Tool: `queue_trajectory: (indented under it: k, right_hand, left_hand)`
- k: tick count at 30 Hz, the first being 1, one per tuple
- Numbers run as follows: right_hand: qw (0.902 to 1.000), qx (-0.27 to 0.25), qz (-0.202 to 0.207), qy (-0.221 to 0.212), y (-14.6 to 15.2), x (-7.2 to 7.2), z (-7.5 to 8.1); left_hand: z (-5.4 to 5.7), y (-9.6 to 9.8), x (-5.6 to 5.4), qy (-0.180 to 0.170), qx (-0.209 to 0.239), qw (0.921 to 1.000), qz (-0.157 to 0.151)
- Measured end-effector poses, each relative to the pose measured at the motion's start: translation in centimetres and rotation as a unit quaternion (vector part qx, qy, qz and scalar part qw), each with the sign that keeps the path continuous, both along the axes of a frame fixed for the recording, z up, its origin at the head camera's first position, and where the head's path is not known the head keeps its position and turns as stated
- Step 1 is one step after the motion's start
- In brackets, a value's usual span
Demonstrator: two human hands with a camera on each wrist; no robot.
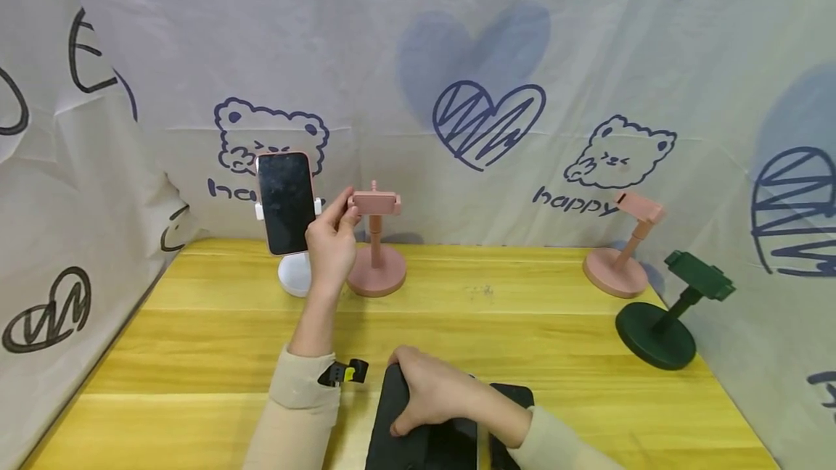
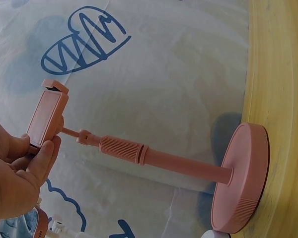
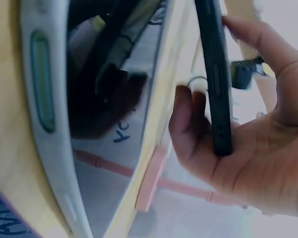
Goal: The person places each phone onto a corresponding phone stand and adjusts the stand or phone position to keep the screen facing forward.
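My left hand [image 1: 331, 241] pinches the lower-left end of the clamp [image 1: 374, 203] on a pink phone stand [image 1: 377, 272]. The left wrist view shows thumb and fingers on that end of the clamp [image 2: 45, 116], with its round base standing on the table. In the right wrist view my right hand [image 3: 258, 148] grips a black phone [image 3: 216, 74] by its long edges, seen edge-on. In the head view this phone [image 1: 392, 412] is raised near the front. Under it lies another phone with a silver edge [image 3: 44, 79] and a dark, reflective screen.
Left of my left hand, a white stand [image 1: 295, 275] holds a phone [image 1: 286, 201] upright. At the right stand a second pink stand [image 1: 617, 273] and a dark green stand [image 1: 656, 336]. Another dark phone [image 1: 519, 392] lies beneath my right wrist. Printed cloth [image 1: 483, 35] hangs behind the wooden table [image 1: 196, 339].
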State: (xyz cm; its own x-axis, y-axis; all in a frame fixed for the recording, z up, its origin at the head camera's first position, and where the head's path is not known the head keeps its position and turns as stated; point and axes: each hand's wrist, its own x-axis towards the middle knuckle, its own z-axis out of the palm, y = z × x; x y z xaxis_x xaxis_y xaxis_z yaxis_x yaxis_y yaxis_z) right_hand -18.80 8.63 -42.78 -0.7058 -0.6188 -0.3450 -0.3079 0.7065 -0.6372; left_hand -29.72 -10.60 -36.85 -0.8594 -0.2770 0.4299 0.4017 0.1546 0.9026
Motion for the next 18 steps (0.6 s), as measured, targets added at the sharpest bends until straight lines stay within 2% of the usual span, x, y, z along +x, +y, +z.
queue_trajectory:
  k: [2,3,4,8,9,11,14,18]
  right_hand:
    - [0.9983,-0.048,0.008,-0.031,0.8,-0.1,0.1]
    - [0.9967,-0.07,0.022,-0.035,1.4,-0.5,-0.6]
    - [0.9952,-0.086,0.036,-0.032,2.0,-0.9,-1.3]
    - [0.9895,-0.138,0.034,-0.028,3.4,-1.1,-0.9]
    - [0.9882,-0.149,0.028,-0.026,3.7,-1.1,-0.7]
    - [0.9837,-0.175,-0.006,-0.043,3.8,-0.3,1.1]
    - [0.9769,-0.205,-0.037,-0.048,4.4,-0.1,1.8]
    - [0.9666,-0.233,-0.1,-0.035,5.3,-0.1,2.7]
  left_hand:
    - [-0.1,0.0,0.0,0.001,0.0,1.0,-0.001]
    - [-0.1,0.0,0.0,0.002,0.0,1.0,-0.001]
    - [-0.1,-0.1,0.0,0.003,0.001,1.0,-0.001]
    - [-0.2,-0.1,0.0,0.009,0.001,1.0,-0.002]
    - [-0.2,-0.1,0.0,0.01,0.001,0.9999,-0.001]
    - [-0.2,-0.1,0.0,0.012,0.001,0.9999,-0.002]
    - [-0.2,0.0,0.0,0.011,0.001,0.9999,-0.002]
    - [-0.1,0.0,0.0,0.008,0.0,1.0,0.0]
